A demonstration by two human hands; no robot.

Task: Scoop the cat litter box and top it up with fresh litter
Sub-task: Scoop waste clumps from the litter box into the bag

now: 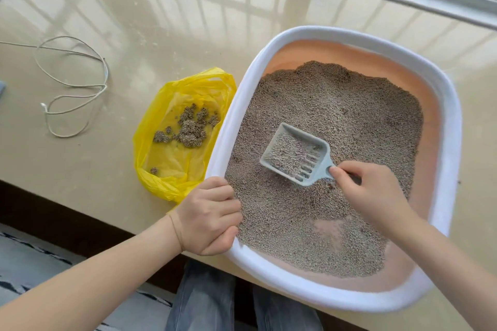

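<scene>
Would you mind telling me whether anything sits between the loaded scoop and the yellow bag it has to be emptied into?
Only the litter box's own white rim lies between the scoop and the yellow bag. The left hand grips that rim nearer the person, off the direct line. The bag lies open beside the box, so lifting over the rim looks unobstructed.

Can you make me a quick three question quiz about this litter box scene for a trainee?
1. True or false: the left hand grips the rim of the litter box.
2. What lies in the yellow bag? A) fresh litter pellets B) scooped clumps C) a cord
3. Fill in: the right hand holds the ____ by its handle.

Key: 1 true. 2 B, the clumps. 3 scoop.
</scene>
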